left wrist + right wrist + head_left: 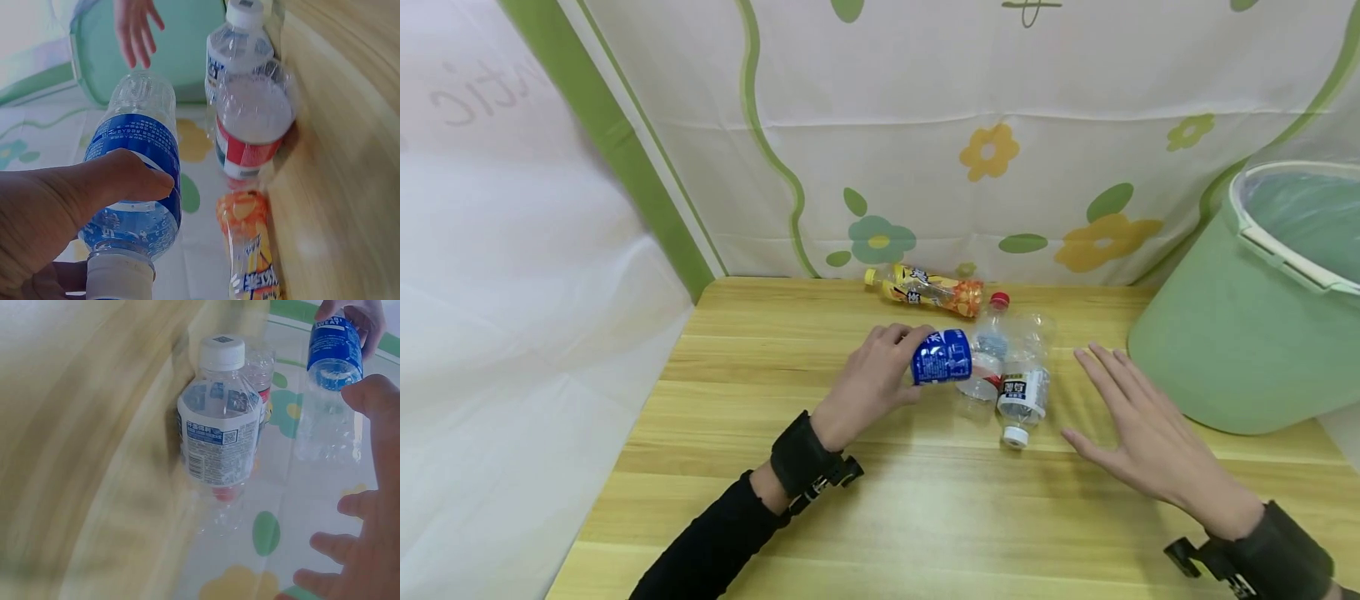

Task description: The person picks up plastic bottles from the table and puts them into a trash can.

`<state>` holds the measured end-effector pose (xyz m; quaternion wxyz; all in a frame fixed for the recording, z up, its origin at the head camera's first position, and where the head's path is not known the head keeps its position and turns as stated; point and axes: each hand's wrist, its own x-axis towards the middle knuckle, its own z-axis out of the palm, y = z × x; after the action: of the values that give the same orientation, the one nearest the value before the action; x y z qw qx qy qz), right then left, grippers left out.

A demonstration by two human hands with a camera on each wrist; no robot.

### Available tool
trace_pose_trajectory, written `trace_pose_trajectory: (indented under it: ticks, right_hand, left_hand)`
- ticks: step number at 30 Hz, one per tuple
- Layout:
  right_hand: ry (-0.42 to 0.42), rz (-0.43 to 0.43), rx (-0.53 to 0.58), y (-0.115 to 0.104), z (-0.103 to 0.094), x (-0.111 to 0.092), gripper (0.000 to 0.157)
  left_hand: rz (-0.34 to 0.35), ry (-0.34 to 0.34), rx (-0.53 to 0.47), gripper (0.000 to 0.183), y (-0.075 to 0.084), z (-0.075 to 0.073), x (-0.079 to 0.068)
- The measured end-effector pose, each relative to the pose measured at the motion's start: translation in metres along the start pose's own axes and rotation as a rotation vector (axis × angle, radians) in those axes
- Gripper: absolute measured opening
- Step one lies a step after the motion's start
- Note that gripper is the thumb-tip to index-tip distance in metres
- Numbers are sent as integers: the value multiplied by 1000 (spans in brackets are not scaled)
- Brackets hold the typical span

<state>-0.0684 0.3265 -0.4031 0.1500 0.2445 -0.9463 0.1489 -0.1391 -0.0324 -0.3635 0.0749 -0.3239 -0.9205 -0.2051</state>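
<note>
My left hand (pixel 872 379) grips a clear plastic bottle with a blue label (pixel 942 357), held roughly sideways above the other bottles. Its white cap (pixel 119 275) shows near the palm in the left wrist view, and its clear base points toward my right hand (pixel 1157 442). That hand hovers with fingers spread, holding nothing. Below lie a white-capped bottle with a white label (pixel 1022 392) and a red-capped bottle (pixel 988 362) with a red and white label, side by side. Behind them lies a yellow-capped bottle with a yellow and orange label (pixel 928 289).
A light green bin (pixel 1232 325) with a clear plastic liner (pixel 1311 208) stands at the right, beyond my right hand. The wooden table (pixel 880 517) ends at a flower-patterned curtain (pixel 925 167) at the back. White cloth (pixel 512 333) hangs on the left.
</note>
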Motion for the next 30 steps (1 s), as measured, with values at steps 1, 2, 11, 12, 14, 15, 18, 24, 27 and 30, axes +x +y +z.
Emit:
trace_pose_trajectory:
  ticks: [1,2,11,12,14,15,18,24,27,30]
  right_hand:
    - [5,-5,-1,0,-1,0,104]
    - [12,-12,-1,1,-1,1,105]
    - [65,-49,-3,-2,-2,7,112]
    - [77,-60,-4,-2,-1,8,111]
    - [101,-84,-5,-3,-1,10,107]
    - [111,-94,-6,-3,-1,11,106]
    - [139,-121,-7,-5,-2,13,104]
    - [139,-163,-27,-9,-4,17,103]
    - [122,-181,-39,-11,-3,17,101]
    - [101,-185,-36,-11,-2,16,95]
  left_hand:
    - [6,-5,9,82,2,2,1]
    - [11,-10,16,82,4,4,2]
    - [47,-52,94,80,26,19,10]
    - [46,-59,102,80,29,21,11]
    - [52,-69,113,79,35,25,12]
    - [58,-73,113,79,37,27,13]
    - [76,-78,129,79,46,32,14]
    - [110,-83,178,79,62,41,16]
    - [127,-90,196,79,69,43,17]
    - [133,-95,192,78,74,44,17]
